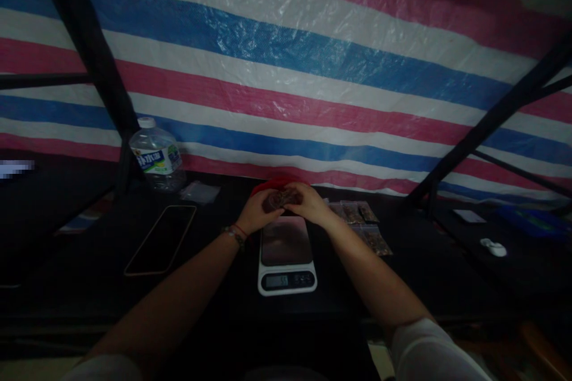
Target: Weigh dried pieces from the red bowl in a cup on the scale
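Note:
Both my hands meet over the far end of a white digital kitchen scale (286, 241). Between them is a small clear plastic bag (282, 199) with brownish bits in it. My left hand (259, 212) grips its left side with curled fingers, and a beaded bracelet is on that wrist. My right hand (310, 205) closes on the right side. Whether the bag touches the scale is hidden by the fingers. The scale's display is lit. Just behind the hands a red object (281, 181) shows, mostly covered.
Several small filled zip bags (375, 239) lie to the right. On the left are a phone (161, 240), a flat clear bag (200, 192) and a big plastic bottle (157, 158). A white earbud case (493, 247) lies far right. Dark metal bars slant at both sides before a striped sheet (286, 83).

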`<action>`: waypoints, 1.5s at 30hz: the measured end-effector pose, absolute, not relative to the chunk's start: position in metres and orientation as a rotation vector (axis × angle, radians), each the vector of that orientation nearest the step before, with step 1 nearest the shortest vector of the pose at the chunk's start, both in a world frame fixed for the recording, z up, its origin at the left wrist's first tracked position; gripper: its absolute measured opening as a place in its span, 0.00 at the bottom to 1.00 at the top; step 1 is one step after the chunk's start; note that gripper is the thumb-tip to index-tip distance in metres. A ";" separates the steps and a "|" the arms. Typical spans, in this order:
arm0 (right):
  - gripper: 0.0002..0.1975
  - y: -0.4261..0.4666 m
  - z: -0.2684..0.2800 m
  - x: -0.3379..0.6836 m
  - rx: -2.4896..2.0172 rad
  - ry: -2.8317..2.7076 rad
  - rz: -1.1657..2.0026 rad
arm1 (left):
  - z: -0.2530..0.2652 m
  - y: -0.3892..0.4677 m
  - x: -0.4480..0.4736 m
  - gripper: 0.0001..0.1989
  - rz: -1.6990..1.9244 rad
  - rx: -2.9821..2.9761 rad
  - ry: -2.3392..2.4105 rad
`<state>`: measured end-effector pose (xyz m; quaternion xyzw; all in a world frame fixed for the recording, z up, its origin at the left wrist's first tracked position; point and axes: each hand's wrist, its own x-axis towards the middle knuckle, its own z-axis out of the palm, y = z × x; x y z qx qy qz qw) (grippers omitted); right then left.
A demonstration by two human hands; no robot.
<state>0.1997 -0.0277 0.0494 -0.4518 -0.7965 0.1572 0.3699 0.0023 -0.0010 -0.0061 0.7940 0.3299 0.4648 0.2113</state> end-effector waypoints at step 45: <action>0.12 0.006 0.018 0.217 -1.521 -2.483 0.239 | 0.021 0.014 -0.025 0.13 0.735 2.482 0.731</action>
